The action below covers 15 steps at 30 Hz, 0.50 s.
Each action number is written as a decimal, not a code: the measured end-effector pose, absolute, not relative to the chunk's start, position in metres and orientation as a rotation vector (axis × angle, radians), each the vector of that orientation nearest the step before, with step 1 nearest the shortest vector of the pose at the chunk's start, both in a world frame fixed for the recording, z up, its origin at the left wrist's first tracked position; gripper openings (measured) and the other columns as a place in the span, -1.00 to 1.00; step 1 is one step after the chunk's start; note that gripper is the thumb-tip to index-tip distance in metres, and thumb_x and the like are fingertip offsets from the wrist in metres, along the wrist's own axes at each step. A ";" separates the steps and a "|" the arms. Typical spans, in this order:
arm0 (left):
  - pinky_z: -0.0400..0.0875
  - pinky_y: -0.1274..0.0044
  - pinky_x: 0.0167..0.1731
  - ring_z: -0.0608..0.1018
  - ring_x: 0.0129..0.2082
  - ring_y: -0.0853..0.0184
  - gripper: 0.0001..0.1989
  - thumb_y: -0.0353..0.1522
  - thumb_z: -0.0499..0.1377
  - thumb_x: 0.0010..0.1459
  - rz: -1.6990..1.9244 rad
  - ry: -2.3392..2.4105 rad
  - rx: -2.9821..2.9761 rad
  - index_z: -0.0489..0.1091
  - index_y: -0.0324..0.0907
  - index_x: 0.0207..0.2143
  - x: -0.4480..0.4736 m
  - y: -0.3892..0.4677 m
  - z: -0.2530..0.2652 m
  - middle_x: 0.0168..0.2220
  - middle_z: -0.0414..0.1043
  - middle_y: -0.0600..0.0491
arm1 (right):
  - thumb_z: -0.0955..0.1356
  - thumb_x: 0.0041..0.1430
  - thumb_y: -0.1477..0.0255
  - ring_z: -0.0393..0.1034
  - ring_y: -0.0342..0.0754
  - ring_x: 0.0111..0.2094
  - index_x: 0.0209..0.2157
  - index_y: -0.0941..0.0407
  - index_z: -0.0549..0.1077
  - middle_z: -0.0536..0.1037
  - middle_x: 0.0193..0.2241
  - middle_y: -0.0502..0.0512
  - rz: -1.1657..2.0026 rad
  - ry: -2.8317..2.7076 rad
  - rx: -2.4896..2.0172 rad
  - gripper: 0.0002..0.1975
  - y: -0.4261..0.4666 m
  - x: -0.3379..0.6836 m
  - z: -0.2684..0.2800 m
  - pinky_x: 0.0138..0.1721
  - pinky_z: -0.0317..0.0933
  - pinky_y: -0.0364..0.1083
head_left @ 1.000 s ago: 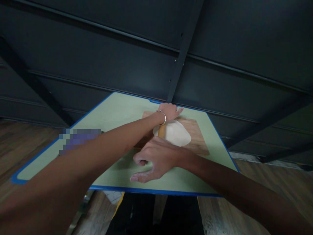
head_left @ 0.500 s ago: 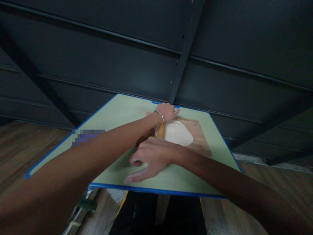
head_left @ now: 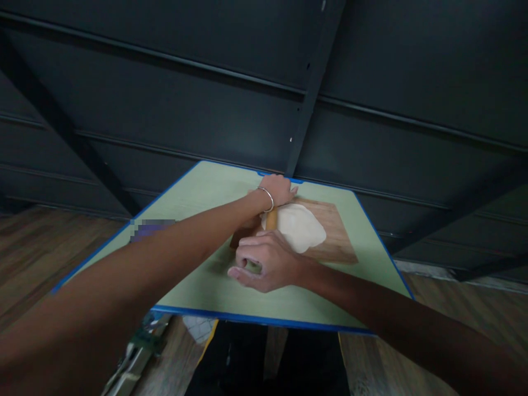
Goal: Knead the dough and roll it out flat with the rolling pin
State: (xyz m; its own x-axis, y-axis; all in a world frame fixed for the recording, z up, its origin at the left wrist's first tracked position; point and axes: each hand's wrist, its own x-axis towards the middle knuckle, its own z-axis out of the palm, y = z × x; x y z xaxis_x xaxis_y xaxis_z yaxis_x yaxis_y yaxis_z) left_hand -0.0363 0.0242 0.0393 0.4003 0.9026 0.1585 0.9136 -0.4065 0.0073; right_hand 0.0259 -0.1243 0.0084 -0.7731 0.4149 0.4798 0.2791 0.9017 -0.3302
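A wooden rolling pin [head_left: 271, 221] lies across the left part of a flat white sheet of dough [head_left: 302, 228], which rests on a wooden board [head_left: 339, 236]. At the pin's far end is my left hand [head_left: 279, 188], closed over it, with a metal bangle [head_left: 270, 198] at the wrist. My right hand [head_left: 268, 261] is curled over the near end, its thumb held off to the side towards me. Both ends of the pin are hidden under the hands. The dough's edge is uneven, and it reaches beyond the pin on the right.
A pale green table [head_left: 198, 192] with blue edging carries the board. On its left side lies a blurred purple item [head_left: 152, 228], partly behind my left forearm. A dark panelled wall [head_left: 185, 110] stands just behind the table. Several items [head_left: 142, 344] lie on the floor at lower left.
My right thumb and fingers have drawn in closer around the pin's near end, and that hand has shifted slightly right. My left hand has moved slightly left.
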 end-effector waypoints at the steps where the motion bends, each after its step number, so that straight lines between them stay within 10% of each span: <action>1: 0.39 0.38 -0.08 0.60 -0.05 0.05 -0.38 -0.03 -0.08 0.37 -0.211 -1.657 -2.566 0.61 -0.28 -0.04 -0.036 0.024 0.040 -0.09 0.59 -0.27 | 0.28 0.34 0.12 0.17 -0.18 -0.53 -0.49 0.10 0.36 0.40 -0.54 -0.07 0.325 -2.523 -0.513 -0.59 -0.124 0.025 0.011 -0.43 -0.11 -0.10; 15: 0.36 0.36 -0.08 0.57 -0.01 0.00 -0.43 -0.04 -0.02 0.35 -0.135 -1.520 -2.616 0.61 -0.26 -0.04 -0.034 0.023 0.044 -0.08 0.58 -0.30 | 0.19 0.32 -0.12 -0.01 -0.18 -0.59 -0.56 0.12 0.33 0.37 -0.62 -0.06 0.336 -2.940 -0.536 -0.36 -0.122 0.012 0.039 -0.47 -0.28 -0.07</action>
